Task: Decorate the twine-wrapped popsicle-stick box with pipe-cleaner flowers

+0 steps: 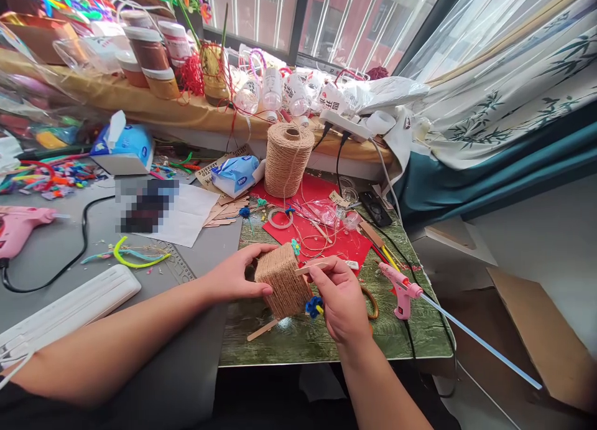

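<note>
My left hand (242, 271) grips the side of a small box wrapped in jute twine (282, 287), thumb along its near face. Between the thumb and fingers of my right hand (342, 293) is a flat wooden craft stick (308, 269), its tip at the box's right side. A blue flower (314, 306) with a yellow stem sits by the box's lower right, close to my right hand. At the box's upper corner shows a teal flower (295, 247). Another craft stick (262, 330) lies on the table below the box.
A large twine spool (289, 159) stands behind on red paper (308, 243). To the right, a pink glue gun (401, 290) with a long glue stick overhangs the table edge. Another glue gun (23, 228), a white keyboard-like object (69, 312) and tissue packs (124, 147) are at left.
</note>
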Available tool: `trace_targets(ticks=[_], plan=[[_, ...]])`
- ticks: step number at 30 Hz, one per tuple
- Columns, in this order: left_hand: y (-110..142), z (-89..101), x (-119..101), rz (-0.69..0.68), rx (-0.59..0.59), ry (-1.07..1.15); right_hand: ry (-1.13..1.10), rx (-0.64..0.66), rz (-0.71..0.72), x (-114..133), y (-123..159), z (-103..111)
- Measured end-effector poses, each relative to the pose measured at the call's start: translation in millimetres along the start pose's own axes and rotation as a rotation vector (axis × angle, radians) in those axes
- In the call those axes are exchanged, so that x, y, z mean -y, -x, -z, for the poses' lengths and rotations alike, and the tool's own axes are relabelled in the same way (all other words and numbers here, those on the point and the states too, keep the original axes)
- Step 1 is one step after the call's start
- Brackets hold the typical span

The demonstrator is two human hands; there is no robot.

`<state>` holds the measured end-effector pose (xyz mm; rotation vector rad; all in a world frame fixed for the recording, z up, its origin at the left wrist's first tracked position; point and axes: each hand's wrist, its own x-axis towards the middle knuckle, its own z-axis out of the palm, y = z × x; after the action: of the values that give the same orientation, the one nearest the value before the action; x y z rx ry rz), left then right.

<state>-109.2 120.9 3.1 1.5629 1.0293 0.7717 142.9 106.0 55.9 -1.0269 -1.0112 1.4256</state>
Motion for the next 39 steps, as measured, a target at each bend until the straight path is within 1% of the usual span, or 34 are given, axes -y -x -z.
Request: trace_targets(ticks=[6,11,14,20,26,31,35,39], plan=[[0.5,1.4,0.0,-0.021,-0.010,-0.048,0.052,0.084,-0.061,8.2,-5.5,3.0],[-1.1,-0.3,-2.1,-0.019,-0.005,-0.084,0.087,0.140,-0.063,11.5,-11.1,9.6],[-2.1,-1.5,-1.6,-0.015,-0.012,-0.094,0.108,0.132,-0.060,12.2,-12.2,10.2],[-1.0,0.7,1.7,-0.049,-0.010,-0.097,0.165,0.136,-0.089,15.6,-11.0,6.2],[-0.5,0.2,0.0,-0.088,0.011,-0.173,0.178,0.163,-0.086,14.6,-9.5,6.4],[-0.6,-3.9,0.7,-0.053,-0.006,-0.132,0.178,0.124,-0.057,13.6,-6.3,3.0],[0.5,-4.6,5.1,-0.091,0.024,-0.149,0.128,0.087,-0.037,15.5,-4.6,2.4],[1.4,-5.1,7.8,-0.067,0.050,-0.030,0.126,0.062,-0.010,11.8,-1.8,3.4]])
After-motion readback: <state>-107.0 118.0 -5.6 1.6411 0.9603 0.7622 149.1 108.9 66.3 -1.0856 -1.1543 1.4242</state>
